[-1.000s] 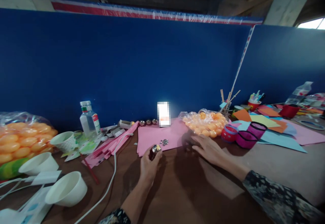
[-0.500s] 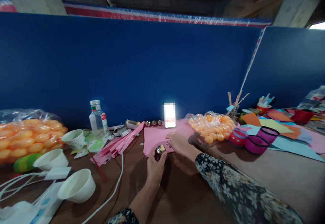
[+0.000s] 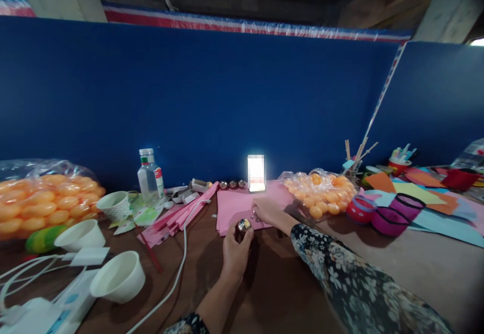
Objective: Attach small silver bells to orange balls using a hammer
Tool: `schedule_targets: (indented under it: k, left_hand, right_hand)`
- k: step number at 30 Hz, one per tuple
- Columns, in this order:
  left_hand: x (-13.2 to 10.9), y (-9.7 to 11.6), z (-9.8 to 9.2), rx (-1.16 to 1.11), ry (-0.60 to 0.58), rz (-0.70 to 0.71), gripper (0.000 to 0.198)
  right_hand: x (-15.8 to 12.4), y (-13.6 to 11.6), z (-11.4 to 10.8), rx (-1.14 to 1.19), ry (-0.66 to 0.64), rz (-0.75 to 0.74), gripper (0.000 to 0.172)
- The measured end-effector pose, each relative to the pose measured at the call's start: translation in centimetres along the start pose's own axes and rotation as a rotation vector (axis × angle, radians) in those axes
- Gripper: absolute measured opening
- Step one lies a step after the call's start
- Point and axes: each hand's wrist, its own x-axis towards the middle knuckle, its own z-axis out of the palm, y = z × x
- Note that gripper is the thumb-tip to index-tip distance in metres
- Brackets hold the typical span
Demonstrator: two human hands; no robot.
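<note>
- The left hand (image 3: 235,251) rests on the brown bench (image 3: 397,268), fingers curled around a shiny silver ball (image 3: 244,224) held at the near edge of a pink sheet (image 3: 236,205). It grips the ball as it did a second ago.
- The right hand (image 3: 266,210), in a flowered sleeve (image 3: 351,283), lies on the pink sheet just beyond the ball, fingertips pinched down on a small cluster of metal bits (image 3: 256,217). A second ago it lay flat, further right, by the bag of orange balls; half a second ago it had already reached the sheet.
- A white cable (image 3: 177,278) runs across the bench to the left of the left hand.
- Three white paper cups (image 3: 117,276) stand at the left, the farthest one patterned.
- Two bags of orange balls (image 3: 321,192): a small one right of the pink sheet, a larger one at the far left.
- Two short round containers (image 3: 393,213), one red and one magenta, sit on coloured paper at the right.
- One clear bottle (image 3: 150,175) stands at the back left.
- Three more silver balls (image 3: 232,184) line up by the blue wall (image 3: 227,97), beside one glowing phone (image 3: 256,172).
</note>
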Motion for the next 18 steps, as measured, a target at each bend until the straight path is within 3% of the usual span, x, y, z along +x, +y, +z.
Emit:
schedule_targets:
  k: [7,18]
  left_hand:
    - [-0.2,0.3,0.0,0.000,0.011,0.005,0.038]
    - [-0.1,0.0,-0.1,0.087,0.023,0.067,0.040]
  right_hand:
    - [-0.5,0.4,-0.4,0.089,0.129,-0.020,0.021]
    - [-2.0,-0.2,0.0,0.278,0.261,-0.176,0.028]
